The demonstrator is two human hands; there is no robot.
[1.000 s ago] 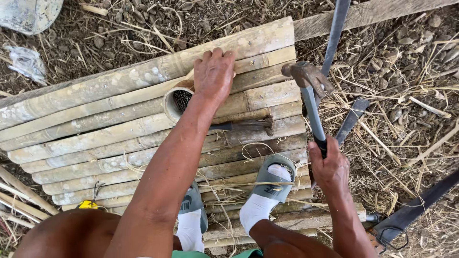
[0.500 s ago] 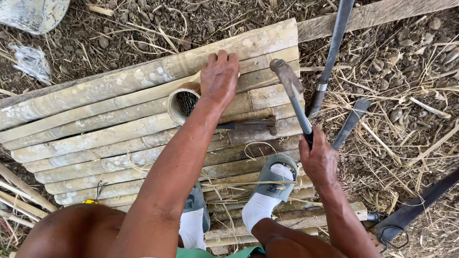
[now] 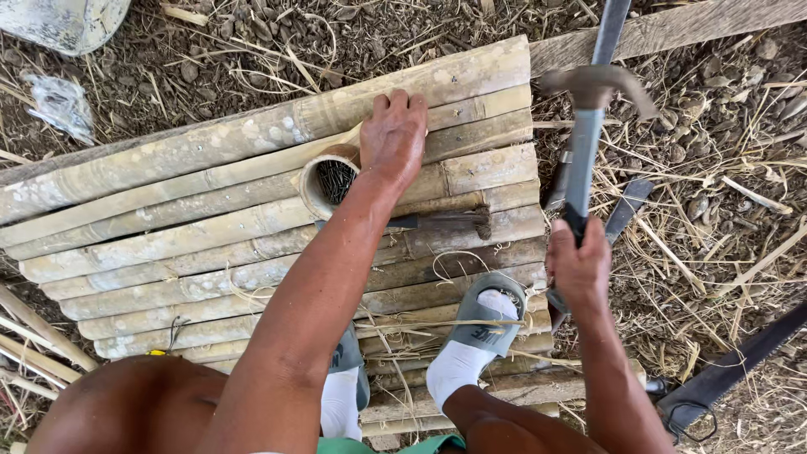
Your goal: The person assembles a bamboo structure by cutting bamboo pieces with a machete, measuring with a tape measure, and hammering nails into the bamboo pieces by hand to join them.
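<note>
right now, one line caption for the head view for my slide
Left hand presses split bamboo slats; right hand raises a hammer.

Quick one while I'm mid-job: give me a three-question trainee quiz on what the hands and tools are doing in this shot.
1. True or false: the right hand grips a hammer raised clear of the bamboo slats.
2. Multiple choice: the left hand rests (a) on the ground, (b) flat on the slats beside the short bamboo cup, (c) on a sandal.
3. Fill in: a second hammer lies on the slats between the cup and the grey ____.

Key
1. True; its head is over the straw beyond the slats' right end.
2. (b); the cup appears to hold nails.
3. sandal, worn over a white sock.
</note>
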